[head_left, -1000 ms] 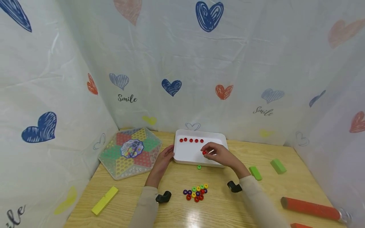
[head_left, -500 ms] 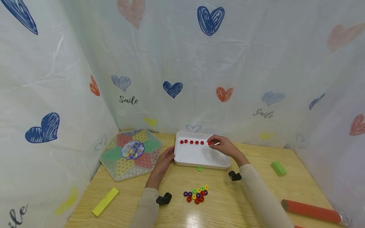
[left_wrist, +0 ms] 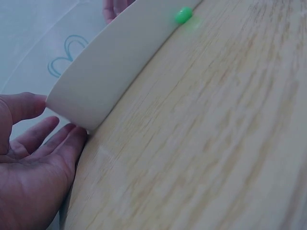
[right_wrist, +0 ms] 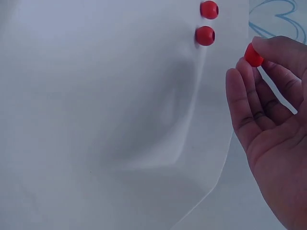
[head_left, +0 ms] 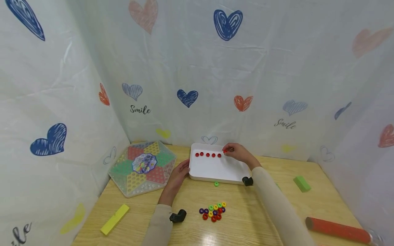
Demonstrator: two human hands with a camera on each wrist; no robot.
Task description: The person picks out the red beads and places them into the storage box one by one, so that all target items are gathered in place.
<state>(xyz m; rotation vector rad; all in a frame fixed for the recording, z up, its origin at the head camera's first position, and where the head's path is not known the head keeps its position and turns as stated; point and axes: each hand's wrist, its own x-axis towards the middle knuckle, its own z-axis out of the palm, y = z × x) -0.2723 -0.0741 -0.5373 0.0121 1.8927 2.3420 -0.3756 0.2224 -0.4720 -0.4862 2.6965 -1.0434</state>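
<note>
Both hands work at the white tray (head_left: 215, 169) on the wooden surface (head_left: 246, 218). Left hand (head_left: 180, 172) lies against the tray's left near corner, fingers straight and relaxed, holding nothing; in the left wrist view the thumb and fingertips (left_wrist: 57, 139) meet the tray's outer wall (left_wrist: 110, 72) at that corner. Right hand (head_left: 238, 152) reaches over the far right part of the tray and pinches a red bead (right_wrist: 253, 55) between thumb and fingertip, the other fingers loosely curved, the palm turned toward the wrist camera. That bead (head_left: 225, 150) is held just right of a row of red beads (head_left: 207, 154) lying along the tray's far edge; the right wrist view shows the two nearest beads of the row (right_wrist: 205, 35) resting on the white floor of the tray, close to the pinched one but not touching it.

Just in front of the tray's near wall lies a single green bead (head_left: 216, 184) on the wood, also seen in the left wrist view (left_wrist: 183, 15). Nearer the person sits a cluster of mixed beads (head_left: 213, 210), red, yellow, green and purple, touching one another. A hexagonal game board (head_left: 142, 168) lies left of the tray, a yellow block (head_left: 114, 219) at the near left, a green block (head_left: 301, 183) at the right, and a red cylinder (head_left: 337, 229) at the near right corner
</note>
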